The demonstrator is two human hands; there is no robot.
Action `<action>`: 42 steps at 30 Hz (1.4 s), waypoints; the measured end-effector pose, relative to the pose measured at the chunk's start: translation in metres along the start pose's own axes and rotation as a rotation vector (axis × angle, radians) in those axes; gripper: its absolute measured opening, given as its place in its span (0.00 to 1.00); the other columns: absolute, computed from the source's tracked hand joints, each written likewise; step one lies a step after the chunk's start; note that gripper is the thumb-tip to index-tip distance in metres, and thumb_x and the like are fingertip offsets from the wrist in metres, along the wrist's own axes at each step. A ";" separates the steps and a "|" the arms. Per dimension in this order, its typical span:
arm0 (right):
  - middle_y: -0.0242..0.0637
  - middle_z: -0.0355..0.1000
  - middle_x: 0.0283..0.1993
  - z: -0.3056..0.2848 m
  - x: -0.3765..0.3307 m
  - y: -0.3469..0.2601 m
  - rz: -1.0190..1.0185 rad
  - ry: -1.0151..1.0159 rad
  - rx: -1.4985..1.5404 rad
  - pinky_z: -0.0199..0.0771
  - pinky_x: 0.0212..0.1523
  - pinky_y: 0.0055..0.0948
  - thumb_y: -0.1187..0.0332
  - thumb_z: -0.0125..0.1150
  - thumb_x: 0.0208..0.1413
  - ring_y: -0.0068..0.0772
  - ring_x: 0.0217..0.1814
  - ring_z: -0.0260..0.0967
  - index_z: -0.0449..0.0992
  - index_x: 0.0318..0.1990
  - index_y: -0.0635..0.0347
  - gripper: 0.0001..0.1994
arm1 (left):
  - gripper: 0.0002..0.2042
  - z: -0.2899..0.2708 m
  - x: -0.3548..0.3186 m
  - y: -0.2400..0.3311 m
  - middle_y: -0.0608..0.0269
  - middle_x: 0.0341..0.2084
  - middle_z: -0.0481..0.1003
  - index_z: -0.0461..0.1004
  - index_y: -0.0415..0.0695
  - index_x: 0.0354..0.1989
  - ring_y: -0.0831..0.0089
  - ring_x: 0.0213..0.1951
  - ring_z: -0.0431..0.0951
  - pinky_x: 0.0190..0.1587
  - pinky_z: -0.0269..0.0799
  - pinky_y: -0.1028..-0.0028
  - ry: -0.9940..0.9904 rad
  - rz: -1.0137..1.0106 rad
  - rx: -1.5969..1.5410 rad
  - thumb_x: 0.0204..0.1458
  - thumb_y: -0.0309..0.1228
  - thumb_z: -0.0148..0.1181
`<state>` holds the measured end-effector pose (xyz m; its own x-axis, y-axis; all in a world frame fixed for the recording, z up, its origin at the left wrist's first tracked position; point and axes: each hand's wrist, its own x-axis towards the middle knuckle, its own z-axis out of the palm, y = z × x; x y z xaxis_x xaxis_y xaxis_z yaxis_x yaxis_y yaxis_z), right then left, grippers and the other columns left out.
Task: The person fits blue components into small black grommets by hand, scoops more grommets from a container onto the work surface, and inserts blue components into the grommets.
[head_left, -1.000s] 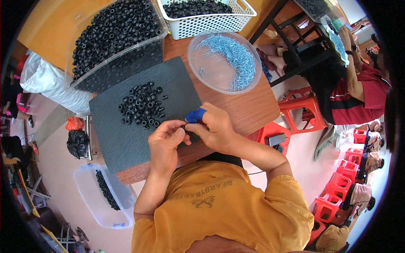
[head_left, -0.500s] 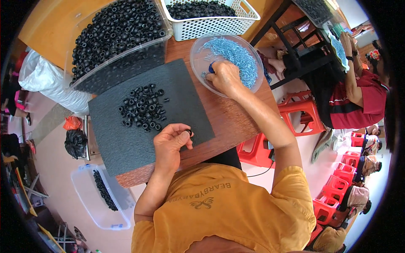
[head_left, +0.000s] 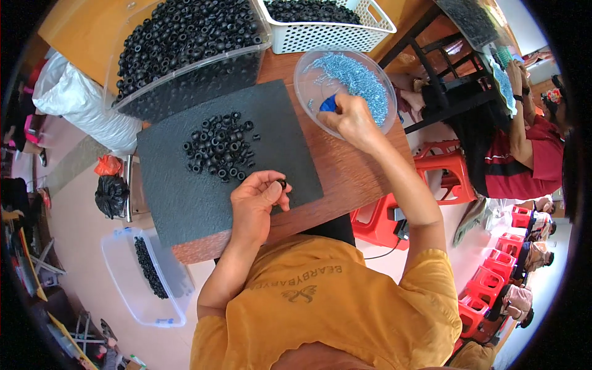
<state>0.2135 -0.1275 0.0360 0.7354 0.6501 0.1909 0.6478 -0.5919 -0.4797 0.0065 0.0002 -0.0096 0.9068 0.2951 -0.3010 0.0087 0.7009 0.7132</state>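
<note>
Between thumb and fingers, my left hand (head_left: 254, 196) pinches a small black ring-shaped part (head_left: 283, 184) above the near right edge of a dark grey mat (head_left: 166, 191). A loose heap of the same black parts (head_left: 220, 148) lies on the mat, just beyond that hand. My right hand (head_left: 354, 120) is closed on a small blue tool (head_left: 329, 105), whose kind I cannot make out, over the near side of a round clear bowl (head_left: 300, 77). Small pale-blue pieces (head_left: 364, 77) fill the bowl's far and right part. The right fingertips are partly hidden.
Behind the mat stands a large clear bin (head_left: 185, 80) of black parts, beside a white perforated basket (head_left: 327, 38). A white sack (head_left: 92, 114) and a clear floor tub (head_left: 114, 271) are at left. A red stool (head_left: 376, 225) and a seated co-worker (head_left: 524, 154) are at right.
The right hand has drawn back toward the bowl's near side, showing more of the blue tool. The left hand keeps its pinch on the black part. The whole view has shifted slightly.
</note>
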 end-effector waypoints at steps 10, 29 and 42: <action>0.45 0.66 0.15 0.000 -0.054 -0.065 0.048 -0.474 0.565 0.62 0.18 0.30 0.68 0.66 0.40 0.23 0.17 0.62 0.72 0.21 0.70 0.12 | 0.08 0.001 -0.004 0.001 0.57 0.27 0.74 0.71 0.33 0.39 0.75 0.26 0.73 0.29 0.73 0.77 -0.014 0.072 -0.038 0.50 0.21 0.55; 0.34 0.67 0.15 0.020 -0.063 -0.072 0.264 -0.428 0.763 0.61 0.16 0.23 0.65 0.67 0.41 0.17 0.18 0.62 0.72 0.19 0.68 0.14 | 0.09 -0.004 -0.011 -0.002 0.59 0.29 0.74 0.71 0.34 0.39 0.76 0.27 0.74 0.30 0.73 0.77 -0.023 0.223 0.046 0.49 0.22 0.57; 0.40 0.66 0.15 0.035 -0.053 -0.075 0.212 -0.237 0.730 0.62 0.18 0.30 0.65 0.66 0.42 0.27 0.17 0.64 0.69 0.17 0.67 0.15 | 0.08 -0.010 -0.011 0.001 0.54 0.29 0.74 0.70 0.33 0.37 0.71 0.25 0.74 0.28 0.73 0.73 -0.090 0.133 -0.219 0.49 0.21 0.55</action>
<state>0.1190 -0.1010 0.0320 0.7131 0.6914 -0.1156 0.1439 -0.3058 -0.9412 -0.0076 0.0041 -0.0122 0.9278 0.3419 -0.1492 -0.1955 0.7864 0.5860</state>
